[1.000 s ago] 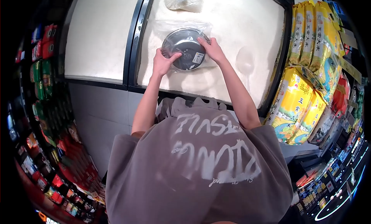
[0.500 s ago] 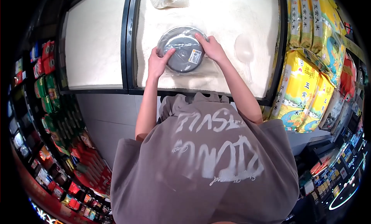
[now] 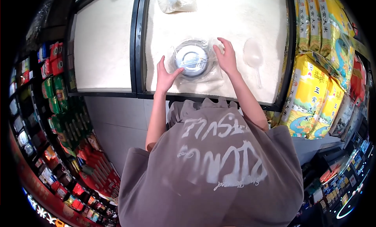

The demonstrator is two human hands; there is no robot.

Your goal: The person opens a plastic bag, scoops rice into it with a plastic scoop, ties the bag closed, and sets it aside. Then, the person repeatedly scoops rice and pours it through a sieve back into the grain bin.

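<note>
A round silver-grey pan-like item (image 3: 192, 61) in clear plastic wrap lies on white rice-like grain in a black-framed bin (image 3: 141, 50). Its exact kind is unclear; raised rings and glare show on its upper face. On its left, my left hand (image 3: 166, 76) is open, the thumb pointing at the plastic. My right hand (image 3: 227, 56) hovers open to its right, fingers spread and holding nothing. A clear plastic scoop (image 3: 253, 53) rests on the grain further right. Toward the back sits a tied translucent bag (image 3: 176, 1).
Another bin of white grain (image 3: 103, 42) adjoins on the left. Yellow rice bags (image 3: 307, 91) are stacked along the right side. Shelves with green and red packets (image 3: 58, 89) stand at the left. The bin's black front edge (image 3: 188, 97) runs close to my body.
Both hands have let go of the round item and spread apart. Its dark face with a white label was showing; a silver, ringed face shows now. The view has shifted slightly.
</note>
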